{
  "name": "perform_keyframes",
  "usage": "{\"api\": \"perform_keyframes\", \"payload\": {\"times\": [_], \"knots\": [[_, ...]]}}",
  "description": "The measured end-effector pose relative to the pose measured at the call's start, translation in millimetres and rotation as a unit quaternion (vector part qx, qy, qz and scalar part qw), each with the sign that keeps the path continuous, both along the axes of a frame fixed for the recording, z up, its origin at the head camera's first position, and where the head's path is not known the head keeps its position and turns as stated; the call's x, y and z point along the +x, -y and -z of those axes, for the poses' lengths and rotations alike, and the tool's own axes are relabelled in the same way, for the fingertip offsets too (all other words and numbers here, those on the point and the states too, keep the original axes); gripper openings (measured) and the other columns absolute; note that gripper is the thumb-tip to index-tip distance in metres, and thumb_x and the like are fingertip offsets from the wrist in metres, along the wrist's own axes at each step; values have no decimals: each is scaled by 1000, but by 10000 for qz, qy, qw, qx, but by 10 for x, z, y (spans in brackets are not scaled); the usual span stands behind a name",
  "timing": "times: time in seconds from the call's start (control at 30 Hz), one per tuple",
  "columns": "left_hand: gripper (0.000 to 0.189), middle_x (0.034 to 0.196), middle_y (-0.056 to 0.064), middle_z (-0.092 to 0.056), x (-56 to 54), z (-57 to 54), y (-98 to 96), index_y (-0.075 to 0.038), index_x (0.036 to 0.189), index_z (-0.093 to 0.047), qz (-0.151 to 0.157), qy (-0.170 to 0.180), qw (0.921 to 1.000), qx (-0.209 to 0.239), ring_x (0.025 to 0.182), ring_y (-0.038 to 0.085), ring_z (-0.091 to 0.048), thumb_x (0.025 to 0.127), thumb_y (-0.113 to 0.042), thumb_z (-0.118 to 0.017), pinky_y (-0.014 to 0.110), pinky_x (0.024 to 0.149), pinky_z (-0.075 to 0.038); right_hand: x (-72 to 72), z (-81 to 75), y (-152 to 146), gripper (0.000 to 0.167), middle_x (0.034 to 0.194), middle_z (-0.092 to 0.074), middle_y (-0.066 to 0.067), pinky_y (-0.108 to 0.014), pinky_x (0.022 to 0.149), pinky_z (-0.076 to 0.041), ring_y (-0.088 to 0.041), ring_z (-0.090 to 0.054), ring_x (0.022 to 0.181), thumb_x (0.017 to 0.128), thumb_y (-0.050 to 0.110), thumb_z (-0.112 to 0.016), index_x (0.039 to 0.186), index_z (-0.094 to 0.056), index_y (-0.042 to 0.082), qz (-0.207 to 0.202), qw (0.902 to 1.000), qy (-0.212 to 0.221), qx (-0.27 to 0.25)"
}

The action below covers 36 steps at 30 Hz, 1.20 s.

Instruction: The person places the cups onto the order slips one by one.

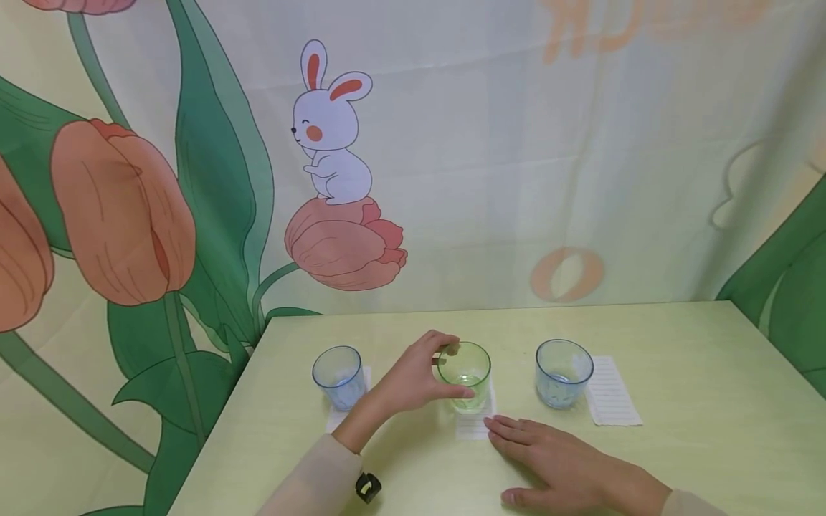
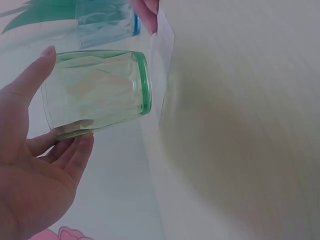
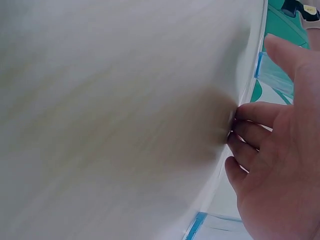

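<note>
My left hand (image 1: 413, 380) grips a clear green glass (image 1: 474, 365) near its rim, thumb on the near side and fingers on the far side. In the left wrist view, the thick green base of the glass (image 2: 100, 82) is close over a slip of lined paper (image 1: 472, 428). My right hand (image 1: 558, 462) lies palm down with its fingers extended, fingertips at the right edge of that slip. In the right wrist view, the fingertips (image 3: 235, 127) of this hand meet the table surface.
A clear blue glass (image 1: 340, 380) stands on the left, with lined paper (image 1: 335, 419) partly beneath it. Another blue glass (image 1: 563, 376) is on the right, left of a third lined slip (image 1: 614, 393). Behind the table (image 1: 710, 430) hangs a printed curtain (image 1: 464, 179).
</note>
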<state>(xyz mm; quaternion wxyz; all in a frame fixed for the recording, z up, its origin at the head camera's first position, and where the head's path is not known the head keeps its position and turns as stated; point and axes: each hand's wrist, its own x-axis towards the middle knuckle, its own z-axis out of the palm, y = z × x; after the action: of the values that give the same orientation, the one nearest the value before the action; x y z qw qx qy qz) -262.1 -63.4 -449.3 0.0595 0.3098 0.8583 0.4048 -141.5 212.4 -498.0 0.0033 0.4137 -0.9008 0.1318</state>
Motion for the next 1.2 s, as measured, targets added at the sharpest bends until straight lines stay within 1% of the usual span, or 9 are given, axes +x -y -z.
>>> {"api": "perform_keyframes", "payload": {"times": [0.13,0.27,0.4,0.7,0.93,1.1,1.2], "knots": [[90,136,6,-60,4,37,-75,-2,150,-53,-73,81,9999,-52,128,22,-59,80,-42,-95,33,109,-51,-1,-11,-5,81,167,-41,-7,-55,115,-44,-34,-44,150,105,66,-50,157,-51,4,-7,9999,121,31],[91,137,6,-60,1,72,-129,-3,150,-53,-135,96,9998,-119,129,20,-59,80,-45,-94,33,109,-51,-7,-10,-8,81,167,-41,-7,-54,115,-44,-33,-44,150,105,66,-50,157,-51,4,0,9999,125,52],[91,136,5,-60,-1,83,-162,-4,150,-54,-184,66,9996,-193,128,19,-60,80,-46,-94,32,109,-51,-10,-5,-8,81,167,-42,-7,-54,115,-44,-33,-44,150,104,66,-50,156,-51,5,7,9999,97,67],[92,136,4,-60,10,54,-176,-7,150,-54,-268,4,9986,-448,126,23,-61,79,-50,-93,34,105,-53,-7,-24,3,81,167,-42,-8,-53,115,-44,-33,-45,150,104,66,-51,156,-52,4,-10,9999,116,83],[91,137,5,-59,25,32,-179,-7,151,-52,-190,-68,9973,-702,127,25,-61,81,-51,-91,37,106,-52,4,-27,9,80,167,-42,-9,-54,115,-44,-33,-45,150,104,65,-53,156,-52,3,3,9999,101,78],[90,138,8,-59,52,10,-175,-5,152,-51,-130,-54,9971,-746,128,28,-60,84,-48,-90,40,107,-52,7,-30,8,80,167,-42,-9,-54,115,-44,-34,-45,149,105,64,-52,156,-52,3,-28,9999,109,57],[90,138,8,-59,43,4,-174,-5,152,-50,-86,-74,9971,-754,128,28,-60,84,-48,-90,39,107,-52,8,-31,6,80,166,-42,-10,-54,115,-44,-34,-45,149,105,64,-52,156,-52,2,-41,10000,48,65]]}}
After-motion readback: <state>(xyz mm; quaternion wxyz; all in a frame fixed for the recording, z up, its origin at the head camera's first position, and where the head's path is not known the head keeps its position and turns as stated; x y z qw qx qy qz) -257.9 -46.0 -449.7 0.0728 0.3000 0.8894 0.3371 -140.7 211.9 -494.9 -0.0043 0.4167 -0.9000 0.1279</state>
